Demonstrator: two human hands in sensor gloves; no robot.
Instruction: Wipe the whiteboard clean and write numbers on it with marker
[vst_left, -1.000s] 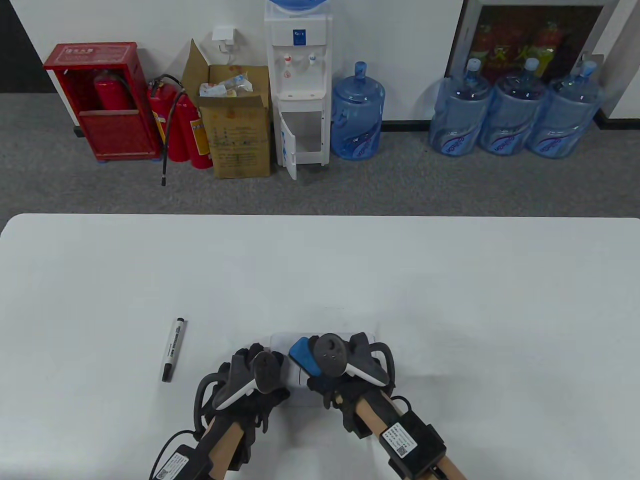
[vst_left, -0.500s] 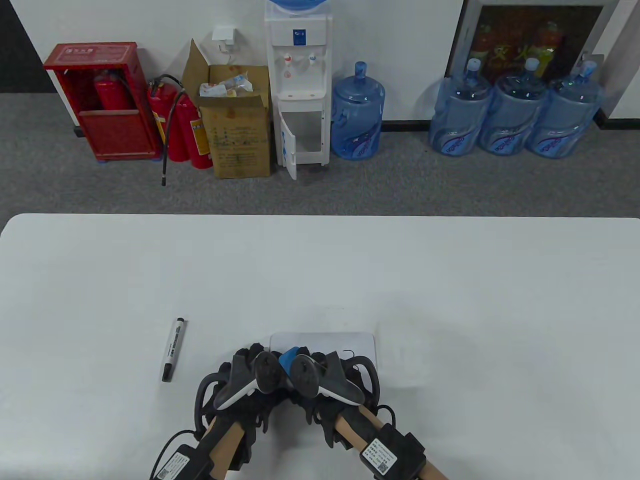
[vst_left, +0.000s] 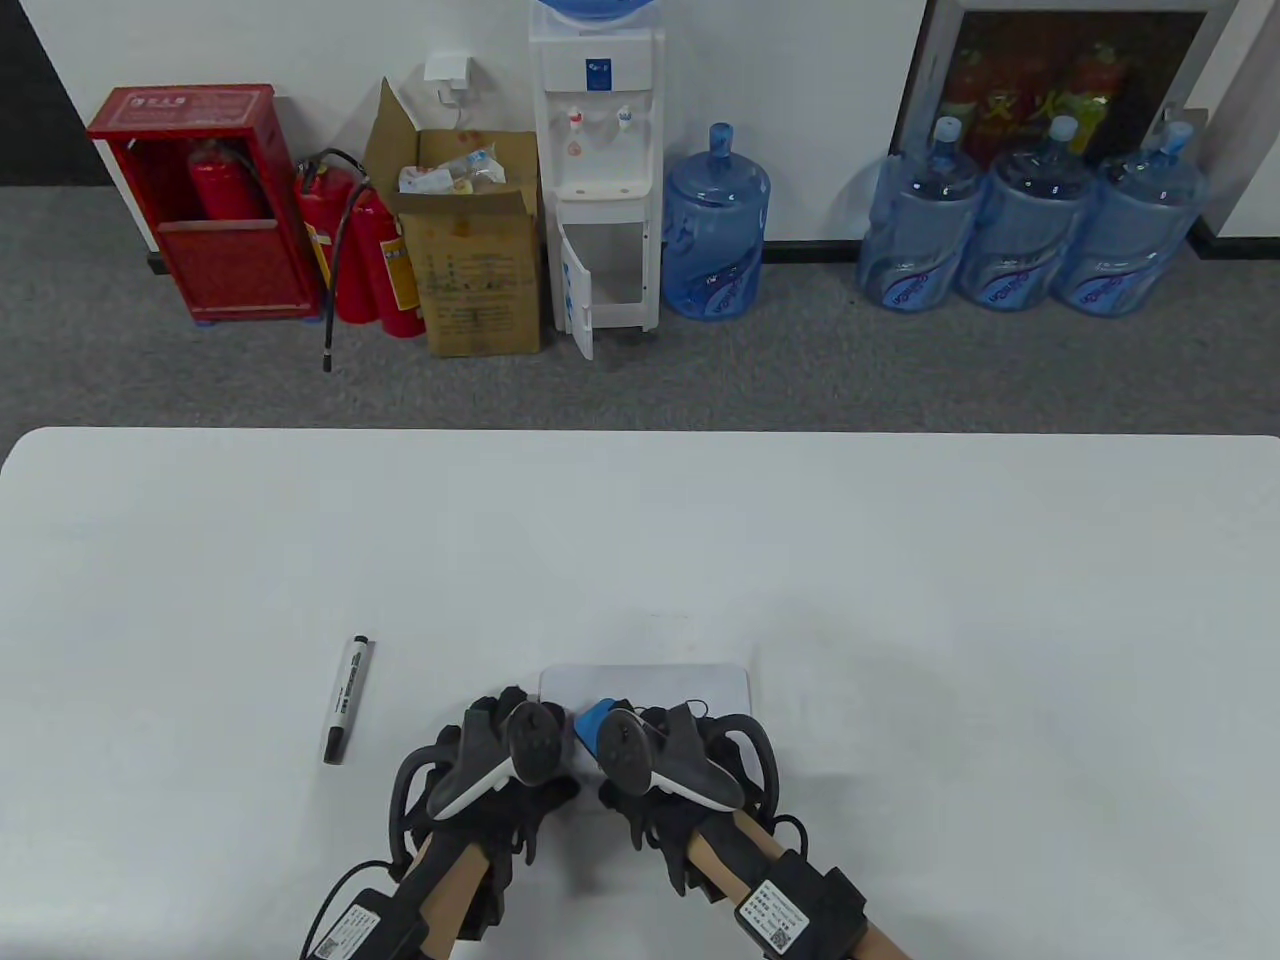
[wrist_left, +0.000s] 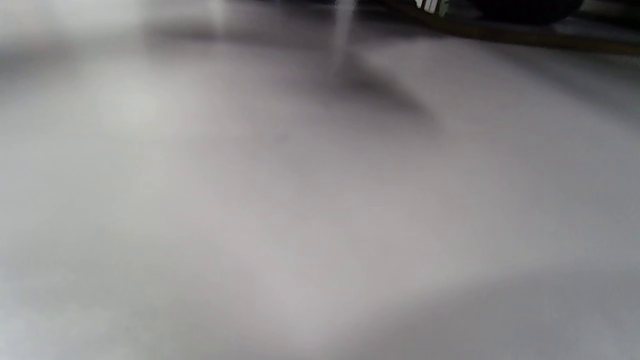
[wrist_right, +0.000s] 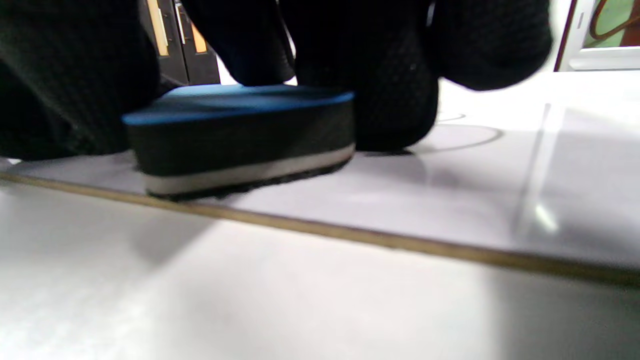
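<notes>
Small white whiteboard (vst_left: 690, 683) flat on the white bench (vst_left: 900, 600), near its front edge, with a thin brownish edge showing in the right wrist view (wrist_right: 380, 239). Glossy surface, with faint curved marker strokes (wrist_right: 467, 140) visible on it beyond the right hand's fingers.

Eraser (vst_left: 592, 724) lying on the whiteboard's left part, pad side down: blue top, thick black body, a pale grey band above a dark felt pad (wrist_right: 240, 142). Gripped by the right hand (vst_left: 680, 770), gloved fingers (wrist_right: 395, 90) curled down over the eraser's top and its sides, one fingertip touching the board just beside the eraser.

Left hand (vst_left: 490, 770) at the whiteboard's left edge, covering its near left corner, just beside the eraser. Fingers mostly hidden under the tracker in the table view, and only blurred bench surface in the left wrist view, so cannot tell whether they are spread, curled or pressing on the board.

Marker (vst_left: 347, 699) left of the whiteboard and well apart from it, lying on the bench, capped: black cap at the far end, pale barrel with dark print, black near end. Untouched by either hand.

Beyond the whiteboard, across the bench's far edge, on the carpet against the wall: water dispenser (vst_left: 598, 170), cardboard box (vst_left: 470, 250), red fire extinguishers (vst_left: 370, 250), blue water bottles (vst_left: 1020, 230).
</notes>
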